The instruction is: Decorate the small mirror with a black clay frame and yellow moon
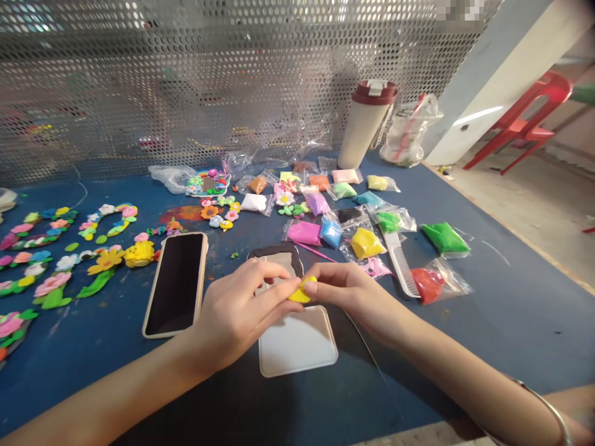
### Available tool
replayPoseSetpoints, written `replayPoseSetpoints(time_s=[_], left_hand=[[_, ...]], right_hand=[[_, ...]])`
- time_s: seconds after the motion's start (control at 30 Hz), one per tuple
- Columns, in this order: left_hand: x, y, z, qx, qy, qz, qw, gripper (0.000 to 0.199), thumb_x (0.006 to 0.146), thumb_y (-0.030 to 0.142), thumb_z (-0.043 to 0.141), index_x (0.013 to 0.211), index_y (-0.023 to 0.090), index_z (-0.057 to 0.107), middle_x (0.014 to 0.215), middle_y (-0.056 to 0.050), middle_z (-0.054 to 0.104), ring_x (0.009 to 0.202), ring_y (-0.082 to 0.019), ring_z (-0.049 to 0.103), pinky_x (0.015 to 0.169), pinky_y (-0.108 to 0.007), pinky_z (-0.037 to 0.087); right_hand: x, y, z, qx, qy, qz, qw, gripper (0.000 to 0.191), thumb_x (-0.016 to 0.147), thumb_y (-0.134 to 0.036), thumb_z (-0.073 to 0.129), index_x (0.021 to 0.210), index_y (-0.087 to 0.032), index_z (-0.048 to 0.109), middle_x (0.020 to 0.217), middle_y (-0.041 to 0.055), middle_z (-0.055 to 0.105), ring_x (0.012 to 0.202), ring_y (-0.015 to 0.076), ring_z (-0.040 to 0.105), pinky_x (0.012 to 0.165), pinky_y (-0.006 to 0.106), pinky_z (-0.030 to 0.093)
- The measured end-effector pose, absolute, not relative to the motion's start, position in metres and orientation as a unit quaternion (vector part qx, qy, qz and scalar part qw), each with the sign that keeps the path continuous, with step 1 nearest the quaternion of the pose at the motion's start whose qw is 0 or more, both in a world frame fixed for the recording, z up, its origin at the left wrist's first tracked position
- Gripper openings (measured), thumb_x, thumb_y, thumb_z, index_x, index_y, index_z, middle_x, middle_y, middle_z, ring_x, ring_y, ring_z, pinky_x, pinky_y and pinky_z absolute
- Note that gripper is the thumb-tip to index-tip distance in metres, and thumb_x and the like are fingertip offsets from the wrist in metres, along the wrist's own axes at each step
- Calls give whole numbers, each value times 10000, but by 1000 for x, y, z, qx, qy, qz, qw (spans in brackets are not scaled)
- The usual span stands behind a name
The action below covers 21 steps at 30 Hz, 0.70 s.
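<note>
Just above the white board (297,347) near me, my left hand (237,313) and right hand (353,297) pinch a yellow clay lump (301,292) between their fingertips, and pressing too hard could squash it or squeeze it out toward the phone (175,285) on the left.

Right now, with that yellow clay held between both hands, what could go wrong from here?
The yellow clay, pinched between the left hand and right hand, might slip onto the white rounded panel below and stick there. The left hand is also close to the smartphone, so a careless shift could perhaps knock it or smear its screen.
</note>
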<state>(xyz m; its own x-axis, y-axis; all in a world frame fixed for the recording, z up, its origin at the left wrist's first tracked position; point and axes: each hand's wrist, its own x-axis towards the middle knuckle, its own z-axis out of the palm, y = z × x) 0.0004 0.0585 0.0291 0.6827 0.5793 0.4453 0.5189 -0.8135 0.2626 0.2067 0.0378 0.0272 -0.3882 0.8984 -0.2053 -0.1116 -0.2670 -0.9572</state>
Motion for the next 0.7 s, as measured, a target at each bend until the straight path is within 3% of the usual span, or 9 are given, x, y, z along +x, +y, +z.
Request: replayPoseSetpoints(time_s=[0.17, 0.27, 0.33, 0.4, 0.57, 0.7], left_hand=[[-3, 62, 29, 955, 249, 158, 18, 267, 905, 370, 544, 1085, 242, 693, 955, -89, 706, 917, -222, 643, 777, -282, 487], [-3, 63, 30, 956, 228, 186, 1, 268, 902, 357, 554, 1102, 227, 675, 965, -86, 706, 934, -221, 643, 796, -291, 496], [-3, 62, 33, 951, 221, 216, -11, 247, 900, 335, 564, 1092, 221, 671, 947, -76, 706, 899, -206, 650, 799, -283, 496], [-3, 62, 35, 949, 212, 233, -15, 227, 897, 329, 572, 1070, 220, 670, 939, -68, 706, 879, -200, 649, 784, -277, 490], [-1, 63, 39, 961, 168, 220, 6, 218, 892, 352, 574, 989, 180, 666, 906, -81, 694, 827, -207, 631, 695, -268, 443], [1, 64, 41, 935, 256, 210, 129, 279, 862, 430, 596, 993, 184, 612, 919, -61, 658, 827, -198, 602, 711, -261, 422]], right_hand=[[216, 41, 36, -429, -589, 620, 290, 292, 826, -428, 639, 699, -165, 635, 651, -24, 552, 632, 116, 498, 581, 240, 375], [223, 43, 35, -389, -614, 609, 318, 216, 880, -394, 579, 933, -194, 643, 877, 9, 636, 830, 152, 591, 717, 266, 464], [227, 43, 35, -361, -633, 591, 347, 292, 867, -379, 605, 1118, -232, 584, 1040, 27, 641, 950, 174, 611, 800, 298, 492], [228, 41, 36, -360, -696, 522, 337, 381, 822, -375, 667, 1164, -249, 557, 1047, 33, 650, 942, 184, 626, 796, 302, 502], [222, 36, 42, -343, -871, 233, 263, 213, 908, -362, 553, 981, -172, 616, 889, 84, 662, 788, 192, 609, 676, 304, 455], [219, 35, 40, -332, -906, 102, 243, 255, 956, -320, 450, 823, -173, 611, 750, 74, 628, 667, 175, 544, 608, 300, 400]])
